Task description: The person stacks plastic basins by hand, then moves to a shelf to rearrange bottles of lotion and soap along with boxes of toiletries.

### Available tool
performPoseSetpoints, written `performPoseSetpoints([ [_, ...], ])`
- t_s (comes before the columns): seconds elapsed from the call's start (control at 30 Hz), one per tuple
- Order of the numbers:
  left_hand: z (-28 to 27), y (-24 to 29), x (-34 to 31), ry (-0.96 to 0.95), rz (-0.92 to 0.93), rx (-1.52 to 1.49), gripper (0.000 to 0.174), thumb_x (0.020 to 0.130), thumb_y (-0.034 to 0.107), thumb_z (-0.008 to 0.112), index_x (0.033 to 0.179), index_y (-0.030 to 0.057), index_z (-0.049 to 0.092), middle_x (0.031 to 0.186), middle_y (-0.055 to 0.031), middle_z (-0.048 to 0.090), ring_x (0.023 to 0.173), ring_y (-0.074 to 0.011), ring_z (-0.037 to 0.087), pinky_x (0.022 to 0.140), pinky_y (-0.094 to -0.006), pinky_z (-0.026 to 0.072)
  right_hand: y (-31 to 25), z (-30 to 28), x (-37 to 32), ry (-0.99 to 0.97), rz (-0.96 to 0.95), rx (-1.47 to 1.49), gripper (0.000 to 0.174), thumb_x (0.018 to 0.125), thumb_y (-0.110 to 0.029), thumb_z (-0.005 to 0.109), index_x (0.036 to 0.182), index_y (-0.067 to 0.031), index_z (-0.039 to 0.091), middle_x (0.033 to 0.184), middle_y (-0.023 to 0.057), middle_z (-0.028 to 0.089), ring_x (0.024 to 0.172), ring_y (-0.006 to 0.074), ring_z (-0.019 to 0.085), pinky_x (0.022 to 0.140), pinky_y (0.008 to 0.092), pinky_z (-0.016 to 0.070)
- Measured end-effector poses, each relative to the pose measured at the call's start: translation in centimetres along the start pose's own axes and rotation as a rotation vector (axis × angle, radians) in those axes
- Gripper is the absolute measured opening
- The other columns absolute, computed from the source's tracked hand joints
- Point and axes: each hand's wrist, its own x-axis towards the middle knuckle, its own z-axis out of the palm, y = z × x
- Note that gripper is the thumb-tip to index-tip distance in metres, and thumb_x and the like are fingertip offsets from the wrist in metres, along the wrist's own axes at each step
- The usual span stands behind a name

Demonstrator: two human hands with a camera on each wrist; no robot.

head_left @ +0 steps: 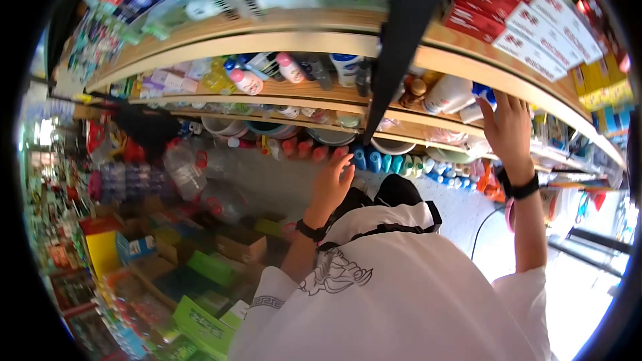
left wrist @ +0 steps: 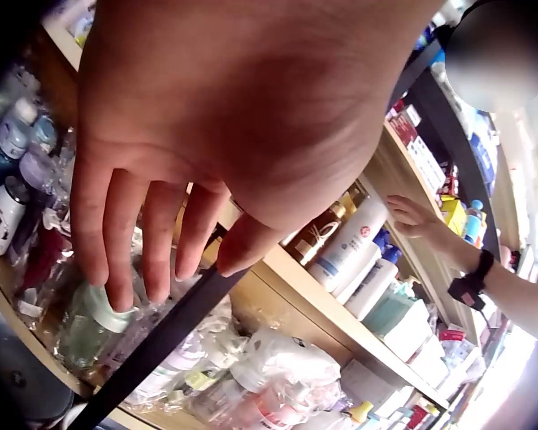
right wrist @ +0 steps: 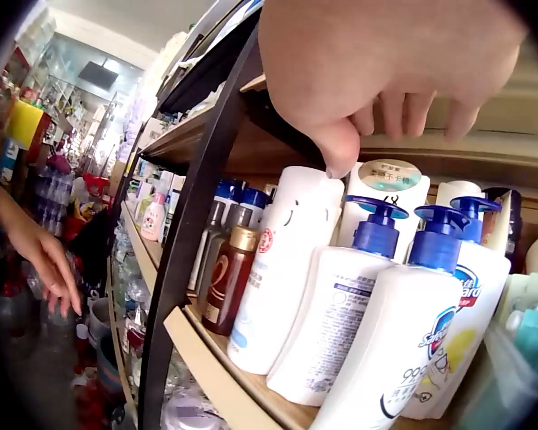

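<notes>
Both look loose and empty, left hand point(head_left: 328, 192) apart from, right hand point(head_left: 509, 135) above, the white plastic blue-pump bottles point(right wrist: 387, 336); one bump could tip them.

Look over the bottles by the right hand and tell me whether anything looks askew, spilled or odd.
One white pump bottle looks turned around: its small-print label faces out, while the two pump bottles beside it show logos. I see no spill there.
</notes>
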Motion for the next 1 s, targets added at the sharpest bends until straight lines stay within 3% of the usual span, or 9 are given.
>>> performPoseSetpoints([
  [0.1, 0.1, -2.6, -1.1, 0.092, -0.014, 0.005, 0.033, 0.098, 0.023, 0.067, 0.128, 0.0102, 0.068, 0.104, -0.0112, 0.075, 0.085, -0.0286, 0.073, 0.074, -0.0392, 0.0556, -0.9, -0.7, -0.5, 0.018, -0.029, -0.064, 0.043, 0.094, -0.014, 0.067, 0.134, -0.0006, 0.06, 0.127, 0.0243, 0.061, 0.115, 0.0473, 0.057, 0.099, 0.0518, 0.0474],
  [0.27, 0.9, -4.1, -2.4, 0.16, -0.198, -0.04, 0.03, 0.098, 0.024, 0.065, 0.124, 0.0088, 0.069, 0.107, -0.0132, 0.075, 0.088, -0.0314, 0.073, 0.077, -0.041, 0.0563, -3.7, -0.7, -2.3, 0.073, -0.167, 0.171, 0.035, 0.085, 0.004, 0.065, 0.12, -0.0006, 0.068, 0.12, 0.0205, 0.066, 0.109, 0.0395, 0.064, 0.094, 0.0505, 0.0528],
  [0.43, 9.1, -17.7, -8.0, 0.062, -0.346, -0.153, 0.034, 0.098, 0.023, 0.064, 0.127, 0.0053, 0.068, 0.102, -0.0177, 0.075, 0.082, -0.0258, 0.074, 0.075, -0.0397, 0.0563, -10.0, 2.4, -7.4, -0.391, -0.391, 0.724, 0.034, 0.075, 0.003, 0.065, 0.107, -0.0049, 0.072, 0.096, 0.0096, 0.072, 0.088, 0.0305, 0.068, 0.084, 0.0417, 0.0567],
  [0.5, 9.5, -22.1, -9.5, -0.175, -0.495, 0.05, 0.031, 0.097, 0.022, 0.064, 0.122, 0.0046, 0.069, 0.098, -0.0144, 0.076, 0.079, -0.0216, 0.073, 0.073, -0.0363, 0.0568, -11.2, 4.1, -7.6, -0.499, -0.456, 0.75, 0.03, 0.077, 0.0, 0.065, 0.105, -0.005, 0.072, 0.096, 0.0093, 0.071, 0.088, 0.0295, 0.068, 0.082, 0.0402, 0.0564],
  [0.6, 9.7, -26.6, -12.5, 0.095, -0.472, -0.019, 0.027, 0.098, 0.023, 0.063, 0.115, 0.004, 0.07, 0.093, -0.0099, 0.074, 0.078, -0.0188, 0.071, 0.072, -0.0321, 0.0566, -12.6, 4.8, -7.3, -0.603, -0.634, 0.806, 0.026, 0.079, -0.004, 0.064, 0.103, -0.004, 0.072, 0.094, 0.0079, 0.071, 0.089, 0.0284, 0.067, 0.081, 0.0387, 0.0558],
  [0.63, 8.9, -26.2, -13.0, 0.096, -0.486, -0.017, 0.027, 0.098, 0.023, 0.063, 0.115, 0.004, 0.07, 0.093, -0.0099, 0.074, 0.078, -0.0188, 0.071, 0.072, -0.0321, 0.0566, -13.2, 4.9, -7.2, -0.562, -0.606, 0.823, 0.026, 0.079, -0.004, 0.064, 0.103, -0.0037, 0.071, 0.093, 0.0075, 0.071, 0.09, 0.0282, 0.066, 0.082, 0.0386, 0.0556],
  [0.7, 6.1, -24.5, -11.7, 0.328, -0.649, -0.652, 0.024, 0.099, 0.023, 0.062, 0.111, 0.0039, 0.071, 0.091, -0.0074, 0.072, 0.079, -0.0162, 0.07, 0.071, -0.0294, 0.056, -13.8, 5.4, -6.6, -0.522, -0.573, 0.849, 0.026, 0.079, -0.004, 0.063, 0.103, -0.0039, 0.071, 0.093, 0.0074, 0.071, 0.09, 0.0284, 0.067, 0.083, 0.0391, 0.0553],
  [0.83, 2.0, -24.4, -8.5, 0.342, -0.667, -0.565, 0.026, 0.1, 0.023, 0.062, 0.113, 0.003, 0.071, 0.092, -0.0073, 0.072, 0.08, -0.0152, 0.069, 0.071, -0.0294, 0.0558, -14.6, 6.5, -5.0, -0.504, -0.565, 0.822, 0.027, 0.077, -0.004, 0.064, 0.102, -0.004, 0.071, 0.091, 0.0081, 0.07, 0.088, 0.0298, 0.067, 0.082, 0.0401, 0.0554],
  [1.0, -5.2, -19.3, -0.6, 0.613, -0.525, -0.749, 0.029, 0.102, 0.024, 0.061, 0.119, 0.0033, 0.071, 0.093, -0.003, 0.072, 0.081, -0.0132, 0.068, 0.072, -0.027, 0.0541, -17.1, 7.8, -2.1, -0.516, -0.497, 0.815, 0.028, 0.076, -0.003, 0.064, 0.103, -0.0062, 0.071, 0.09, 0.0077, 0.07, 0.086, 0.03, 0.067, 0.08, 0.0393, 0.0562],
])
